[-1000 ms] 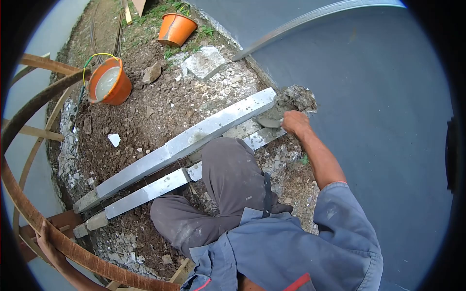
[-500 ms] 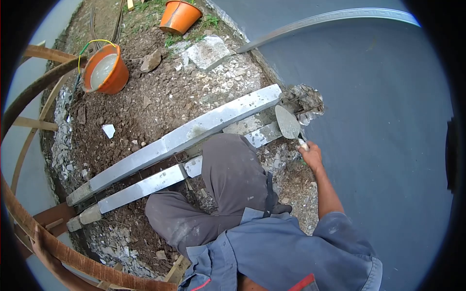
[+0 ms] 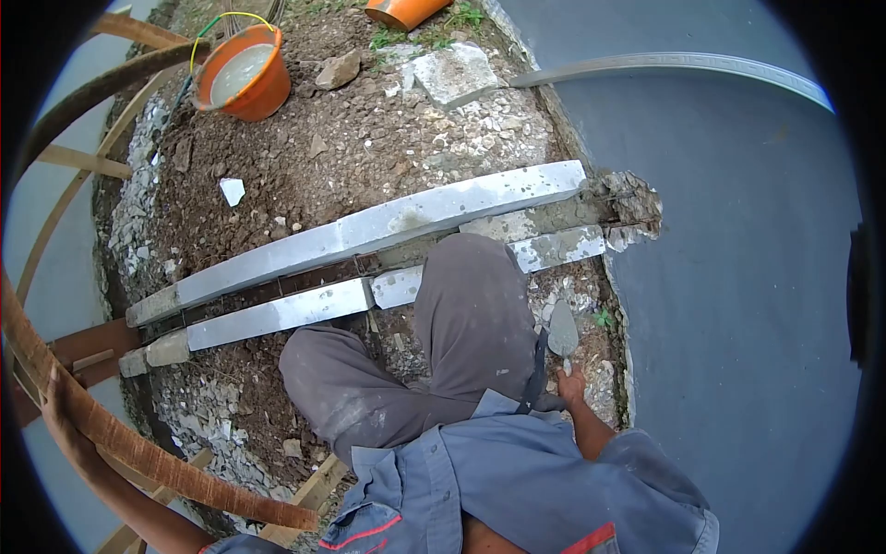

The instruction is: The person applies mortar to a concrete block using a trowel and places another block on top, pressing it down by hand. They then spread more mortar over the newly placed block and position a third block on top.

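Note:
My right hand grips a trowel by its handle, low beside my right knee. The leaf-shaped blade points away from me over the rubble and is coated with grey mortar. At the far left, my left hand is closed on a reddish wooden board; part of its fingers is hidden. In front of my knees lie two rows of pale blocks, a long far row and a nearer row. Patches of mortar show between them at the right end.
An orange bucket of greyish mix stands upper left; another orange bucket is at the top. A flat concrete slab touches a long metal strip. A grey wall runs along the right; wooden framing is on the left.
My right hand has drawn the trowel back from the right end of the blocks, down toward my knee. My view has shifted, so the scene sits further right and slightly higher.

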Action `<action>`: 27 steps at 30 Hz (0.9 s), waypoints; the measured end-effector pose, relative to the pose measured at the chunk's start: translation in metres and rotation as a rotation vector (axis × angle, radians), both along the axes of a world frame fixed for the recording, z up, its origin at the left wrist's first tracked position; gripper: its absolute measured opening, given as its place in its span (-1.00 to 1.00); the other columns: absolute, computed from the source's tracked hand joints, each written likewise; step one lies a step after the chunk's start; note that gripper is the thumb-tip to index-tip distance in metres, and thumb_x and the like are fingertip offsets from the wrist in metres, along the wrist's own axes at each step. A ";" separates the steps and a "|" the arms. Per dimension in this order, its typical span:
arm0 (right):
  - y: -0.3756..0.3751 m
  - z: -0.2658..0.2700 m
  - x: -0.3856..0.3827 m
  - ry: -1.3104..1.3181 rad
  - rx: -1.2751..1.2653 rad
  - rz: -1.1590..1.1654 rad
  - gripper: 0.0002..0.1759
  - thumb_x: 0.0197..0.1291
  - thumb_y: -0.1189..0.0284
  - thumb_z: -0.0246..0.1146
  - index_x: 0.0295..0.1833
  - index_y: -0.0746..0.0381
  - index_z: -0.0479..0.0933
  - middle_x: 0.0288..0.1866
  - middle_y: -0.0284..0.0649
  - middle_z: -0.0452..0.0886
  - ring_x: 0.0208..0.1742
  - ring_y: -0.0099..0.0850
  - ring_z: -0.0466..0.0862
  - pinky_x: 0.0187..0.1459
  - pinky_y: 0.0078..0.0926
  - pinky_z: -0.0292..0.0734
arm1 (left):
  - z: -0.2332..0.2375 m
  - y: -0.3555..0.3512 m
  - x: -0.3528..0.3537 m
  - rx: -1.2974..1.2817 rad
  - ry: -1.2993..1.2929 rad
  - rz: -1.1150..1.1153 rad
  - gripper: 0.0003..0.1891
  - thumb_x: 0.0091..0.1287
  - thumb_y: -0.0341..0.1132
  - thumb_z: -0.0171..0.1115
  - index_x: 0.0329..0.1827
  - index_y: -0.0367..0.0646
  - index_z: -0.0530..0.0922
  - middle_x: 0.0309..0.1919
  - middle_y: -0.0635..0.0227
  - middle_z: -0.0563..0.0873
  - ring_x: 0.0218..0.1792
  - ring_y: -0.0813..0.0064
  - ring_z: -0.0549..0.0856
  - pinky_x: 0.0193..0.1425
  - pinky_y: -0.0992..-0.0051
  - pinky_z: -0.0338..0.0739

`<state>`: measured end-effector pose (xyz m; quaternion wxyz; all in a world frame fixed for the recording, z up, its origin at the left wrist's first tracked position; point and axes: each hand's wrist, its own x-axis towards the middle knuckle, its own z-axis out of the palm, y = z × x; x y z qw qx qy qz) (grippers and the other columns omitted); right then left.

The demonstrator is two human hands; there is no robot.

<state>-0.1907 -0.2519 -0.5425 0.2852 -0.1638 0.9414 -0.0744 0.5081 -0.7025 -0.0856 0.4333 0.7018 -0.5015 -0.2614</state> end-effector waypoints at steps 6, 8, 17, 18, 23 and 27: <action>-0.115 0.047 -0.030 0.098 -0.196 0.179 -0.53 0.20 0.25 0.33 0.09 0.37 0.51 -0.03 0.18 0.62 0.03 0.13 0.60 0.09 -0.06 0.48 | -0.002 -0.003 0.024 -0.012 -0.024 -0.001 -0.59 0.35 -0.11 0.31 0.09 -0.23 0.58 -0.15 0.38 0.67 -0.17 0.57 0.65 -0.03 0.53 0.55; -0.172 0.061 -0.042 0.289 -0.477 0.425 -0.59 0.23 0.29 0.31 0.07 0.37 0.52 -0.05 0.11 0.62 0.03 0.06 0.58 0.11 -0.07 0.44 | -0.001 -0.002 0.019 -0.009 -0.001 -0.012 -0.59 0.35 -0.10 0.31 0.09 -0.23 0.58 -0.15 0.38 0.67 -0.17 0.57 0.65 -0.03 0.53 0.55; -0.365 0.067 -0.073 0.084 -0.019 0.689 -0.55 0.19 0.32 0.23 0.14 0.34 0.56 0.14 0.11 0.63 0.20 0.05 0.58 0.29 0.02 0.31 | 0.002 -0.001 0.006 -0.011 -0.009 0.009 -0.61 0.34 -0.09 0.33 0.05 -0.21 0.59 -0.19 0.41 0.66 -0.18 0.59 0.64 -0.04 0.55 0.52; -0.373 0.063 -0.073 0.081 -0.024 0.699 -0.55 0.19 0.32 0.23 0.14 0.34 0.56 0.14 0.11 0.63 0.20 0.05 0.58 0.29 0.02 0.31 | 0.003 -0.001 0.004 -0.005 -0.008 0.012 -0.61 0.33 -0.09 0.34 0.05 -0.20 0.59 -0.20 0.42 0.65 -0.20 0.59 0.63 -0.04 0.55 0.52; -0.397 0.032 -0.075 -0.035 0.025 0.466 -0.49 0.06 0.39 0.20 0.13 0.41 0.58 0.20 0.22 0.57 0.32 0.02 0.54 0.35 -0.11 0.37 | 0.003 0.004 -0.009 -0.003 0.000 0.033 -0.57 0.30 -0.07 0.38 0.07 -0.20 0.57 -0.23 0.42 0.64 -0.22 0.59 0.63 -0.06 0.55 0.51; -0.398 0.025 -0.077 -0.132 -0.050 0.338 -0.42 -0.05 0.42 0.27 0.12 0.51 0.53 0.20 0.25 0.57 0.27 0.03 0.57 0.26 -0.25 0.46 | 0.001 0.003 0.003 -0.010 -0.012 0.053 -0.55 0.29 -0.07 0.39 0.07 -0.21 0.56 -0.20 0.39 0.65 -0.18 0.57 0.63 -0.03 0.53 0.51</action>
